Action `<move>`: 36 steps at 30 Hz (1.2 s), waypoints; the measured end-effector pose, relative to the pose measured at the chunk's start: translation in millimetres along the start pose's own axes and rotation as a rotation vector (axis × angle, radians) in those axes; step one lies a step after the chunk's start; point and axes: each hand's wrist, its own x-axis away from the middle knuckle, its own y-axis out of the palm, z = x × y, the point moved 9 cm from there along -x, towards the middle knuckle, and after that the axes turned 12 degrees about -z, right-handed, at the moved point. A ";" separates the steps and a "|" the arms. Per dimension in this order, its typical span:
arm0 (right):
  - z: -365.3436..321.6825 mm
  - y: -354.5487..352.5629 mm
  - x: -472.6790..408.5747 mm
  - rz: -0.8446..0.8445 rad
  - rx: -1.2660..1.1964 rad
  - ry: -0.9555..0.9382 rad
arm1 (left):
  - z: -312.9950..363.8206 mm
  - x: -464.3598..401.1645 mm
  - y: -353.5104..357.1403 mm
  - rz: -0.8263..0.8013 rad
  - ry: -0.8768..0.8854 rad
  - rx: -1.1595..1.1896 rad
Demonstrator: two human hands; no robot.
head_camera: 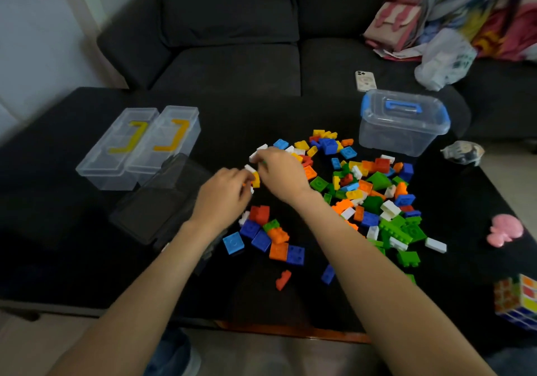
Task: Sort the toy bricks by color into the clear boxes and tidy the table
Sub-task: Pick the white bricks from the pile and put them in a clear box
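your left hand [223, 191] curls its fingers around small white and yellow toy bricks [253, 175] at the left edge of the pile, and your right hand [280, 172] pinches a white brick [257, 153] just above it; the two hands almost touch. the loose heap of red, blue, green, orange, yellow and white plastic bricks [363, 189] spreads over the middle and right of the black table [72, 230], with a smaller cluster of blue, orange and red bricks [268, 236] near your left forearm. two clear lidded boxes with yellow handles [139, 146] sit side by side at the far left, and a dark clear box [157, 207] lies just in front of them, beside your left wrist. a clear tub with a blue handle and clips [402, 122] stands behind the heap. a pink toy [505, 230] and a colour puzzle cube [517, 300] sit at the right edge. a phone [365, 80] lies on the dark sofa [232, 26].
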 end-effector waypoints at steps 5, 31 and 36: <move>80.4 10.6 -29.8 -0.101 0.077 0.169 | -8.1 -57.2 62.9 -0.398 -0.072 -0.272; 104.7 33.8 -49.8 -0.286 0.323 0.014 | -69.2 -120.7 77.7 -0.386 -0.339 0.176; 97.9 9.0 -45.2 -0.119 -0.015 0.002 | -75.3 -118.7 91.4 -0.446 -0.336 0.326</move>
